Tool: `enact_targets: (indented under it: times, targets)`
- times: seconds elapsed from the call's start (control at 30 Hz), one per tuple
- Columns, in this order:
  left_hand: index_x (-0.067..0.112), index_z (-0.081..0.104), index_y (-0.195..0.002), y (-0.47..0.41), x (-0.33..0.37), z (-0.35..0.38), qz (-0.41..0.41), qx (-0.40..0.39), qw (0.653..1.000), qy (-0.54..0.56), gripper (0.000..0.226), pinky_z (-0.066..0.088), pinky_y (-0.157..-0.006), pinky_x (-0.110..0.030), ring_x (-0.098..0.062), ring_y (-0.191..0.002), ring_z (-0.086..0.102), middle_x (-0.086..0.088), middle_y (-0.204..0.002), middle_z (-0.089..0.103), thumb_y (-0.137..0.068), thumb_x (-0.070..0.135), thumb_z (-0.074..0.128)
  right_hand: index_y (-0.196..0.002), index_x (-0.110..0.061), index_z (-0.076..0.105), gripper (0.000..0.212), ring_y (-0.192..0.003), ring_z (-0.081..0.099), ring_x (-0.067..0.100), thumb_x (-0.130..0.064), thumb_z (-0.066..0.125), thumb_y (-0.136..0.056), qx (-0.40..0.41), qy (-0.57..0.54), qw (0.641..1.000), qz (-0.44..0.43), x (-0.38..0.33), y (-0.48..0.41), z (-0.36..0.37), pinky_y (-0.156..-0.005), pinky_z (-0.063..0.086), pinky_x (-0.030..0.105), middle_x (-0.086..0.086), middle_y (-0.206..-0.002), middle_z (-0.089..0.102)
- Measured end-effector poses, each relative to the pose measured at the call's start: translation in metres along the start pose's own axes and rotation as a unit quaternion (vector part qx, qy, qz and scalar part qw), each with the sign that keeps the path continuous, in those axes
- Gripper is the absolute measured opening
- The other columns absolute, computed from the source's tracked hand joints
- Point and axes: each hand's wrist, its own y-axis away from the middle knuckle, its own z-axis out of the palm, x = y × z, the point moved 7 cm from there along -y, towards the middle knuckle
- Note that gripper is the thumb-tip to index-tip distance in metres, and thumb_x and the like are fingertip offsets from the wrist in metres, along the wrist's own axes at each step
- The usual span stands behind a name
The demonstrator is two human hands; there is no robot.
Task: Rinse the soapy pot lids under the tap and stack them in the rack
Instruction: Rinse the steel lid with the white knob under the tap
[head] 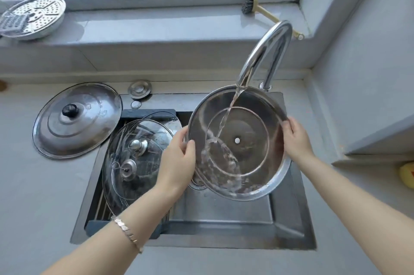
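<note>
I hold a steel pot lid [253, 136] underside up over the sink, tilted toward me. My left hand [179, 158] grips its left rim and my right hand [295, 138] grips its right rim. Water runs from the chrome tap [266, 50] onto the lid's inside and streams down its lower left. Left of it, glass lids [139, 158] with metal knobs lean in the rack [105, 205] set in the sink's left half. A large steel lid [76, 120] with a black knob lies on the counter at the left.
The steel sink [291, 225] is set in a grey counter. A sink plug [139, 89] lies behind the basin. On the window sill sit a perforated steamer plate with a grater [33, 17] and a brush [257, 9]. A yellow object [406, 175] sits at the right edge.
</note>
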Motion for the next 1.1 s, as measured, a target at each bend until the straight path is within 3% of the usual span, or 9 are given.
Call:
enact_targets:
  times: [0.1, 0.2, 0.3, 0.4, 0.53, 0.63, 0.77, 0.93, 1.1]
  targets:
    - [0.035, 0.044, -0.134, 0.002, 0.028, -0.014, 0.108, -0.023, 0.991, -0.074, 0.041, 0.044, -0.063, -0.018, -0.007, -0.062, 0.052, 0.008, -0.102, 0.063, -0.094, 0.024, 0.049, -0.114, -0.006, 0.055, 0.026, -0.099, 0.046, 0.016, -0.011, 0.033, -0.100, -0.069, -0.008, 0.993, 0.096, 0.032, 0.023, 0.030, -0.073, 0.035, 0.016, 0.002, -0.102, 0.051]
    - [0.036, 0.053, -0.122, 0.003, 0.026, -0.009, 0.182, -0.127, 0.935, -0.275, 0.050, 0.030, -0.097, -0.021, -0.009, -0.118, 0.041, 0.003, -0.152, 0.022, -0.085, 0.065, 0.039, -0.091, 0.000, 0.057, 0.026, -0.078, 0.046, 0.017, -0.011, 0.035, -0.097, -0.193, 0.036, 0.962, 0.190, 0.055, 0.043, 0.052, -0.054, 0.033, 0.021, 0.010, -0.087, 0.052]
    - [0.021, 0.060, -0.095, 0.013, 0.018, 0.006, 0.283, -0.205, 0.865, -0.361, 0.079, -0.002, -0.112, -0.027, -0.018, -0.145, 0.004, 0.000, -0.152, 0.025, -0.070, 0.083, 0.020, -0.092, -0.003, 0.063, 0.024, -0.081, 0.057, 0.016, -0.013, 0.041, -0.095, -0.267, 0.135, 0.927, 0.226, 0.058, 0.046, 0.043, -0.060, 0.044, 0.023, 0.009, -0.095, 0.058]
    - [0.009, 0.061, -0.080, 0.023, 0.016, 0.025, 0.326, -0.249, 0.880, -0.238, 0.066, 0.022, -0.105, -0.008, -0.009, -0.129, 0.043, 0.002, -0.127, 0.060, -0.080, 0.071, 0.037, -0.074, -0.008, 0.053, 0.023, -0.047, 0.056, 0.013, -0.004, 0.041, -0.093, -0.311, 0.141, 0.881, 0.327, 0.059, 0.047, 0.028, -0.038, 0.042, 0.014, 0.007, -0.075, 0.056]
    - [0.019, 0.055, -0.060, 0.016, 0.004, 0.038, 0.185, -0.198, 0.960, -0.065, 0.041, 0.037, -0.056, -0.014, -0.006, -0.058, 0.049, 0.010, -0.061, 0.058, -0.079, 0.053, 0.044, -0.084, -0.004, 0.051, 0.017, -0.035, 0.059, 0.016, -0.018, 0.046, -0.093, -0.286, 0.050, 0.855, 0.431, 0.043, 0.036, 0.006, -0.034, 0.048, 0.019, 0.009, -0.050, 0.059]
    - [0.009, 0.051, -0.056, 0.003, -0.016, 0.027, 0.037, -0.042, 0.994, 0.092, 0.048, 0.035, -0.058, -0.024, -0.009, -0.056, 0.043, 0.006, -0.056, 0.048, -0.094, 0.038, 0.048, -0.108, -0.001, 0.055, 0.054, -0.063, 0.063, 0.019, -0.050, 0.036, -0.094, -0.255, -0.047, 0.862, 0.435, 0.035, 0.020, 0.003, -0.051, 0.055, 0.023, 0.012, -0.076, 0.063]
    - [0.013, 0.065, -0.078, -0.004, -0.069, 0.027, -0.252, 0.084, 0.930, 0.254, 0.042, 0.053, -0.081, -0.038, -0.026, -0.080, 0.064, -0.007, -0.081, 0.068, -0.094, 0.046, 0.044, -0.133, -0.009, 0.045, 0.058, -0.108, 0.051, 0.028, -0.052, 0.035, -0.095, -0.229, -0.030, 0.892, 0.389, 0.043, 0.025, 0.024, -0.096, 0.042, 0.038, 0.018, -0.120, 0.050]
    - [0.015, 0.065, -0.106, 0.003, -0.091, 0.044, -0.352, 0.072, 0.839, 0.410, 0.041, 0.051, -0.088, -0.042, -0.027, -0.098, 0.064, -0.008, -0.104, 0.069, -0.091, 0.049, 0.048, -0.118, -0.015, 0.057, 0.044, -0.108, 0.054, 0.026, -0.049, 0.046, -0.092, -0.137, -0.103, 0.922, 0.347, 0.038, 0.033, 0.037, -0.096, 0.042, 0.035, 0.006, -0.124, 0.057]
    - [0.012, 0.064, -0.104, 0.005, -0.081, 0.050, -0.373, 0.059, 0.834, 0.402, 0.035, 0.054, -0.079, -0.042, -0.028, -0.087, 0.065, -0.011, -0.098, 0.069, -0.093, 0.041, 0.048, -0.083, -0.013, 0.064, 0.030, -0.079, 0.054, 0.017, -0.041, 0.055, -0.088, -0.032, -0.072, 0.978, 0.192, -0.003, 0.001, 0.006, -0.062, 0.042, 0.025, 0.003, -0.083, 0.062]
